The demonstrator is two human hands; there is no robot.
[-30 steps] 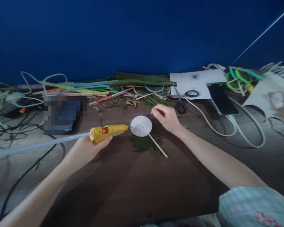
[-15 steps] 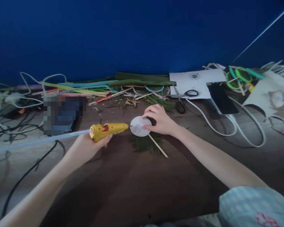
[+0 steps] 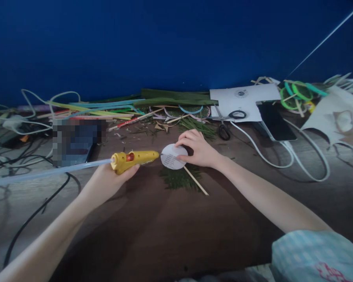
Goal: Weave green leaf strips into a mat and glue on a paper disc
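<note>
My left hand (image 3: pixel 113 178) is wrapped round a yellow hot glue gun (image 3: pixel 138 157), a long clear glue stick (image 3: pixel 53 171) trailing from its back end. The gun's nozzle meets the left edge of a round white paper disc (image 3: pixel 171 157) with printed lines. Pinched between the thumb and fingers of my right hand (image 3: pixel 195 148) is the disc's right side. Beneath the disc lie a dark green fringed leaf piece (image 3: pixel 178 180) and a thin pale wooden stick (image 3: pixel 196 181) that sticks out toward me.
Scissors (image 3: pixel 223 127) and a cut white paper sheet (image 3: pixel 244 102) lie behind my right hand. A phone (image 3: pixel 276 122) with white cables is at right, another dark phone (image 3: pixel 82 143) at left. Coloured strips and leaves (image 3: pixel 176 96) line the blue wall. Black cables (image 3: pixel 32 219) run at left.
Almost nothing differs; the whole view has shifted very slightly. Both hands keep the glue gun and the paper disc in the same places.
</note>
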